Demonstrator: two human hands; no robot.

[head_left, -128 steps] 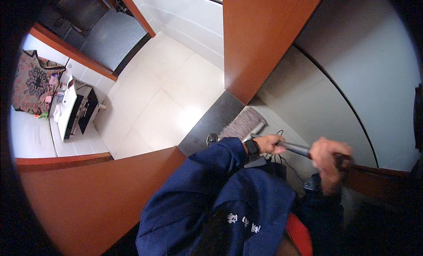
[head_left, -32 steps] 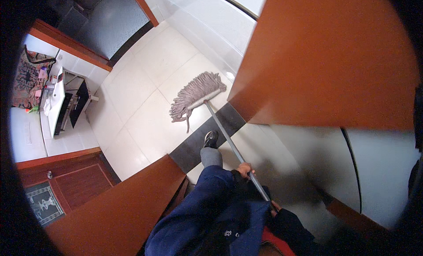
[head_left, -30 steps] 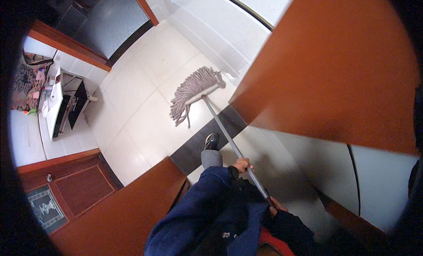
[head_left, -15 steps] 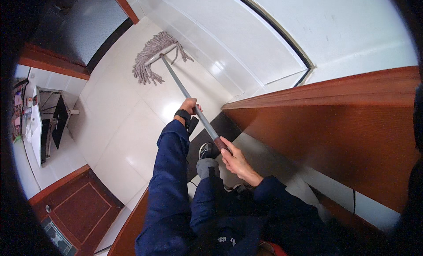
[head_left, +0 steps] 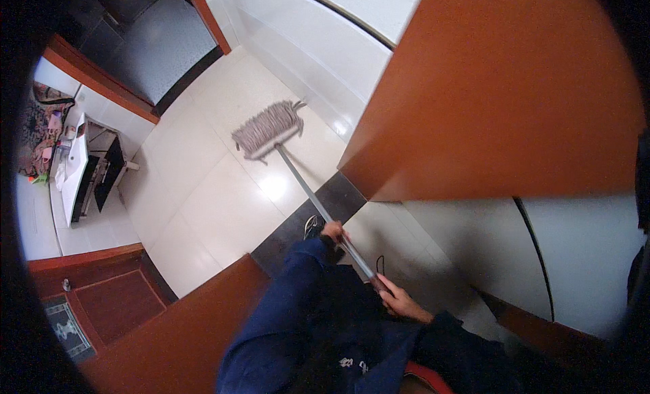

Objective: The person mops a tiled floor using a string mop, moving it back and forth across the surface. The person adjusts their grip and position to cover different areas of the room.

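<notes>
A flat mop with a grey fringed head [head_left: 267, 129] rests on the pale tiled floor [head_left: 203, 204], close to the white tiled wall. Its metal handle [head_left: 305, 187] runs down and right to me. My left hand [head_left: 332, 232], in a dark blue sleeve with a dark wristband, grips the handle lower down. My right hand [head_left: 398, 302] grips the handle's upper end near my body. One dark shoe [head_left: 311, 226] stands on the black threshold strip [head_left: 298, 224].
A brown wooden door [head_left: 501, 96] stands to the right, another brown panel [head_left: 183, 326] at lower left. A white cabinet with a sink [head_left: 81, 170] stands at left. A dark red mat [head_left: 115, 302] and a small patterned rug [head_left: 66, 326] lie lower left.
The view has swung since half a second ago. The mop head now lies nearer to me, turned broadside, close to the door's edge. Both hands keep their grip on the handle.
</notes>
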